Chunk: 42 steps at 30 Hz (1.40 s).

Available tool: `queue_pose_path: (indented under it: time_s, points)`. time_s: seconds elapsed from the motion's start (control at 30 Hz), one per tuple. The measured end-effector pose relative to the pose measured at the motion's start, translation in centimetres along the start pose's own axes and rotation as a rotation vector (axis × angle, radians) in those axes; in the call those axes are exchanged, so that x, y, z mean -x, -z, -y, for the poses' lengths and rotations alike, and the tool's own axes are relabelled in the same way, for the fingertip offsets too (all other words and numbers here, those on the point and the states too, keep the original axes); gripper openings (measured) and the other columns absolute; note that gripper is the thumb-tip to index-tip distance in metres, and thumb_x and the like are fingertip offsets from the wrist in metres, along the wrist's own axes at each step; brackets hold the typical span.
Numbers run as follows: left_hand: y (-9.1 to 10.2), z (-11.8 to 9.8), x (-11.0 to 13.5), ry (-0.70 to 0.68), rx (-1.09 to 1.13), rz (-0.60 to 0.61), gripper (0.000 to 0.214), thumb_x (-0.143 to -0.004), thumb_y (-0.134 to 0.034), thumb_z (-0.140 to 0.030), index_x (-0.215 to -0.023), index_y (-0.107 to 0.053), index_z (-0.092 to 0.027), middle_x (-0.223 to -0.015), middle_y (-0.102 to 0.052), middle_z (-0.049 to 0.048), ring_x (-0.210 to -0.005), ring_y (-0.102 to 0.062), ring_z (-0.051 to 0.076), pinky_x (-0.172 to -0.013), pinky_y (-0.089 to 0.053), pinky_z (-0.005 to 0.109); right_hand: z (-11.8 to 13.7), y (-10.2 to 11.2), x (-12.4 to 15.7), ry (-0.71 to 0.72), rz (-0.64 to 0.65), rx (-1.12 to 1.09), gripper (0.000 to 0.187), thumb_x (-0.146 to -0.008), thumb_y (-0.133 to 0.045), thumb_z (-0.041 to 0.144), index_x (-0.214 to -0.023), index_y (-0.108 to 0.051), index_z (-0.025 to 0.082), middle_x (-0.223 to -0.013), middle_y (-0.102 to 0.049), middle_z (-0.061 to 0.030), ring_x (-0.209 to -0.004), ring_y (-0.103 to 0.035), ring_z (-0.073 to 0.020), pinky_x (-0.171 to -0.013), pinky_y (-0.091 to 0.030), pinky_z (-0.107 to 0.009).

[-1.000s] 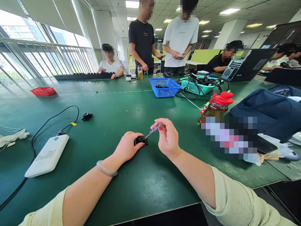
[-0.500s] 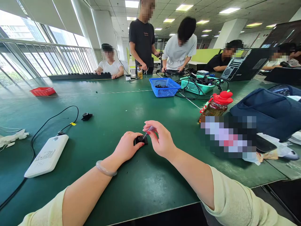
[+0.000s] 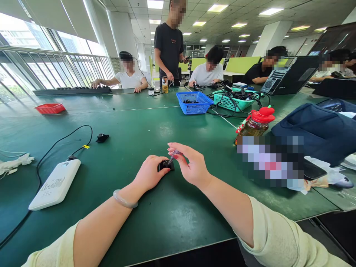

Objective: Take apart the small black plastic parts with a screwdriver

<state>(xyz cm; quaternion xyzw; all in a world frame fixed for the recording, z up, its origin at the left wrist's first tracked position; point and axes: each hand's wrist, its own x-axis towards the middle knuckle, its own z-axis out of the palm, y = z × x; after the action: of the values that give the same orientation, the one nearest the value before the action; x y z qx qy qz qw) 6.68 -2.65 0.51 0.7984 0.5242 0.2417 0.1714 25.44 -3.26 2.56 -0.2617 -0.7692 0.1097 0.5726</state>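
Near the middle of a green table [image 3: 111,174], your left hand [image 3: 147,173] pinches a small black part [image 3: 166,165] between thumb and fingers. Your right hand [image 3: 191,165], just apart from it, grips a screwdriver [image 3: 174,155] slanting down to the part (its tip is too small to make out). Left lies a white power bank [image 3: 55,185]; far centre, a blue basket [image 3: 197,108]

Daylight is pouring through windows [image 3: 13,29], nearly whiting out; ceiling panels [image 3: 155,4] are glowing; green tabletop [image 3: 182,218] is catching soft glare; wide-angle distortion is stretching right sleeve [image 3: 280,230].
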Motion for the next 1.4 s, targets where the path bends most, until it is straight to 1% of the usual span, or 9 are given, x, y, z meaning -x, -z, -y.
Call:
queue_pose_path:
  time_s: [0.1,0.2,0.43,0.73,0.97,1.13,1.2,1.3,1.4]
  points:
    - [0.01,0.03,-0.02,-0.003,0.002,0.009,0.025,-0.087,-0.068,-0.027,-0.111,-0.075,-0.025,-0.111,-0.075,0.0067,-0.113,-0.061,0.03,-0.103,-0.049,0.048,0.21,0.0,0.03,-0.009,0.012,-0.007,0.047,-0.099,-0.043,0.009,-0.137,-0.056,0.035,-0.111,-0.077,0.0001,-0.094,-0.076,-0.0126,-0.089,-0.066,-0.033]
    - [-0.06,0.16,-0.02,-0.003,0.003,0.008,0.025,-0.088,-0.068,-0.028,-0.112,-0.075,-0.024,-0.112,-0.075,0.0071,-0.113,-0.061,0.03,-0.103,-0.049,0.048,0.21,-0.07,0.07,-0.047,0.001,-0.013,0.044,-0.099,-0.047,0.012,-0.137,-0.055,0.032,-0.104,-0.076,-0.0008,-0.091,-0.075,-0.0133,-0.087,-0.066,-0.032]
    - [-0.26,0.32,0.0,-0.007,0.002,0.003,0.026,-0.087,-0.069,-0.028,-0.112,-0.075,-0.025,-0.11,-0.075,0.0063,-0.112,-0.061,0.03,-0.101,-0.049,0.047,-0.38,-0.51,0.28,-0.079,0.002,-0.002,0.029,-0.092,-0.065,0.018,-0.118,-0.061,0.029,-0.093,-0.075,0.0014,-0.08,-0.074,-0.014,-0.082,-0.064,-0.03]
    - [-0.03,0.05,0.01,0.023,-0.005,0.019,0.025,-0.087,-0.07,-0.027,-0.112,-0.075,-0.023,-0.113,-0.075,0.0074,-0.116,-0.061,0.03,-0.102,-0.049,0.046,-0.67,-0.48,0.77,-0.025,-0.131,-0.034,0.032,-0.096,-0.055,0.014,-0.124,-0.052,0.029,-0.095,-0.072,-0.0022,-0.084,-0.073,-0.0153,-0.081,-0.064,-0.032]
    - [-0.08,0.08,-0.02,-0.014,-0.004,0.004,0.024,-0.087,-0.07,-0.027,-0.11,-0.075,-0.024,-0.105,-0.076,0.0054,-0.111,-0.064,0.029,-0.099,-0.051,0.046,-0.68,-0.65,0.74,-0.025,-0.07,-0.025,0.031,-0.097,-0.051,0.011,-0.122,-0.052,0.029,-0.099,-0.073,-0.0027,-0.088,-0.074,-0.0147,-0.084,-0.064,-0.031]
    - [-0.1,0.11,0.01,-0.017,0.0,0.005,0.022,-0.087,-0.069,-0.028,-0.108,-0.075,-0.024,-0.105,-0.076,0.0055,-0.111,-0.063,0.029,-0.1,-0.051,0.047,-0.33,-0.24,0.32,-0.024,-0.055,0.007,0.031,-0.095,-0.057,0.014,-0.122,-0.054,0.027,-0.089,-0.07,-0.0004,-0.08,-0.071,-0.0138,-0.081,-0.062,-0.03]
    - [-0.17,0.2,-0.01,-0.01,-0.008,-0.007,0.022,-0.087,-0.07,-0.028,-0.108,-0.075,-0.024,-0.105,-0.076,0.0061,-0.11,-0.063,0.03,-0.099,-0.052,0.047,-0.13,-0.07,0.14,-0.012,-0.036,0.021,0.024,-0.094,-0.059,0.017,-0.117,-0.059,0.025,-0.085,-0.069,-0.0002,-0.077,-0.068,-0.0135,-0.078,-0.061,-0.03]
    - [-0.32,0.43,-0.07,-0.013,-0.015,-0.009,0.02,-0.088,-0.07,-0.03,-0.105,-0.076,-0.023,-0.107,-0.076,0.007,-0.111,-0.063,0.03,-0.099,-0.052,0.047,0.02,-0.03,0.02,0.014,0.015,0.032,0.006,-0.096,-0.06,0.025,-0.097,-0.066,0.024,-0.082,-0.069,-0.0014,-0.075,-0.067,-0.0144,-0.072,-0.058,-0.029]
    - [-0.43,0.63,-0.11,-0.039,-0.017,0.008,0.017,-0.091,-0.066,-0.032,-0.102,-0.076,-0.024,-0.108,-0.076,0.0063,-0.113,-0.063,0.03,-0.1,-0.05,0.048,-0.01,-0.17,0.05,0.025,0.039,0.052,0.019,-0.095,-0.061,0.031,-0.079,-0.066,0.023,-0.077,-0.067,-0.0015,-0.071,-0.064,-0.0139,-0.066,-0.055,-0.028]
